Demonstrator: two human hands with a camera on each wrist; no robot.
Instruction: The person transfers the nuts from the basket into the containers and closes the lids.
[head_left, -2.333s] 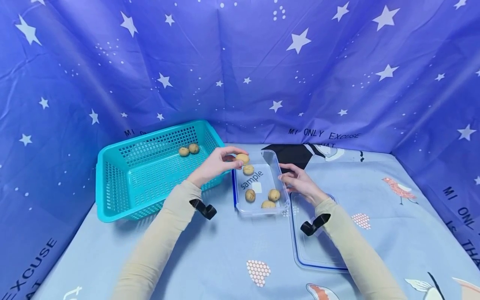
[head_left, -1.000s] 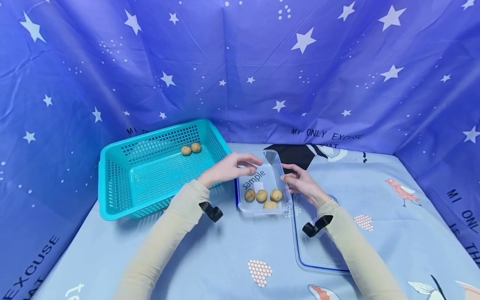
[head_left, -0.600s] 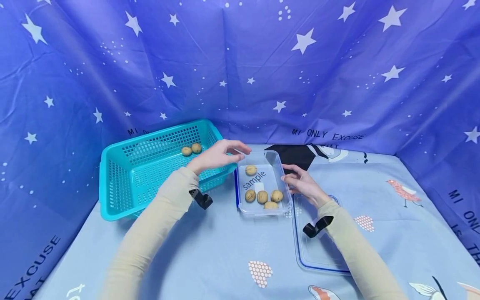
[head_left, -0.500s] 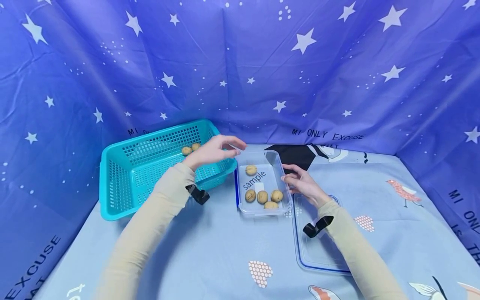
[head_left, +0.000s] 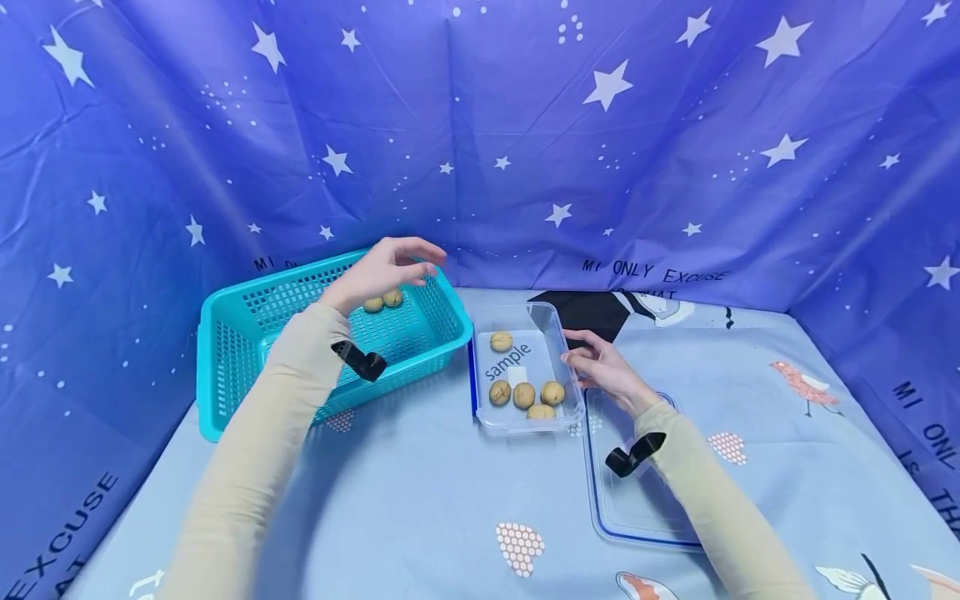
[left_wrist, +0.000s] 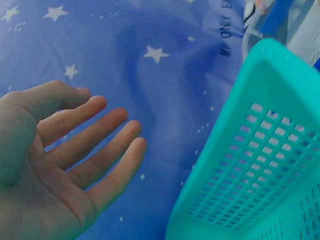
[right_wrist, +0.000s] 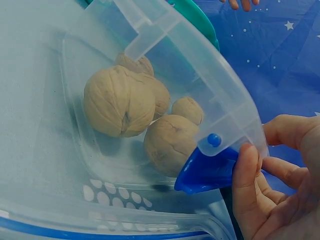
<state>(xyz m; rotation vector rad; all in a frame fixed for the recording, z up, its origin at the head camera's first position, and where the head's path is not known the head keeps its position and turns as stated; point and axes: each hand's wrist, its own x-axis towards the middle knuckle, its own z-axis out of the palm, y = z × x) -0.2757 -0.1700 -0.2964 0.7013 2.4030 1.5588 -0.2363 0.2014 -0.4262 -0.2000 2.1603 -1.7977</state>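
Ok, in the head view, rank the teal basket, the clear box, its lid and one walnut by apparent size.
1. teal basket, clearly largest.
2. clear box and lid: they look alike, and the lid lies nearer the camera and partly under the right arm, so unranked.
3. walnut, smallest.

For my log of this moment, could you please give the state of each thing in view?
Clear container: open, upright, five walnuts inside.
Lid: off, flat on the table beside the container.
Teal basket: upright, two walnuts inside.
Left hand: empty, fingers spread, above the basket.
Right hand: touching the container's right side.
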